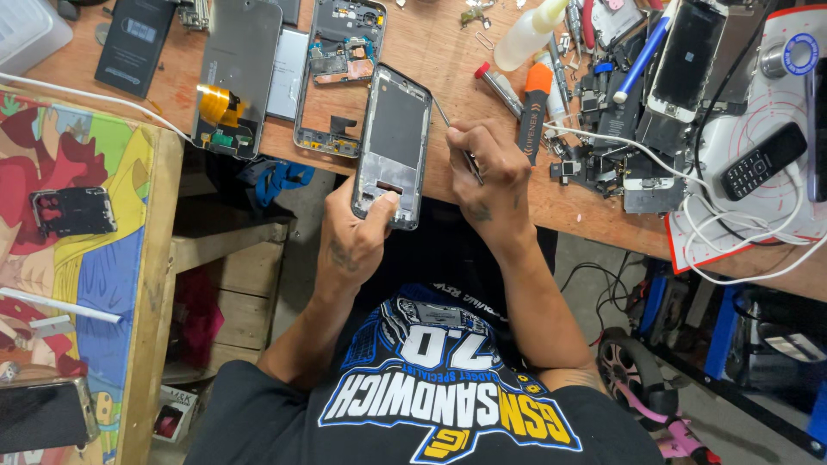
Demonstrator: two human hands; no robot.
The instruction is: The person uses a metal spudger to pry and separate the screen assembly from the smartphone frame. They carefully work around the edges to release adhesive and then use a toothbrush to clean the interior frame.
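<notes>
The left hand point(357, 228) gripped the lower end of a phone frame point(393, 145), thumb pressed on its face and fingers curled beneath, so that the frame stood tilted off the edge of the wooden bench point(431, 52), its top end over the bench. The right hand point(487, 176) was closed around a thin metal tool point(454, 138), pinching it between thumb and fingers; its tip reached the frame's right edge, though whether it actually touched there was hard to tell.

Just left of the frame lay a second stripped frame point(338, 73) with exposed boards, and beside that a back panel point(234, 77) with an orange flex cable. A dark battery point(133, 43) lay farther left. To the right of the hands lay an orange-handled opener point(534, 108), a small plastic bottle point(530, 34), a heap of phone parts point(620, 129), a white-framed phone point(693, 56) and white cables point(741, 224). A black keypad phone point(762, 159) rested on a white mat point(758, 207). On the left stood a table with a bright cartoon cover point(77, 284).
</notes>
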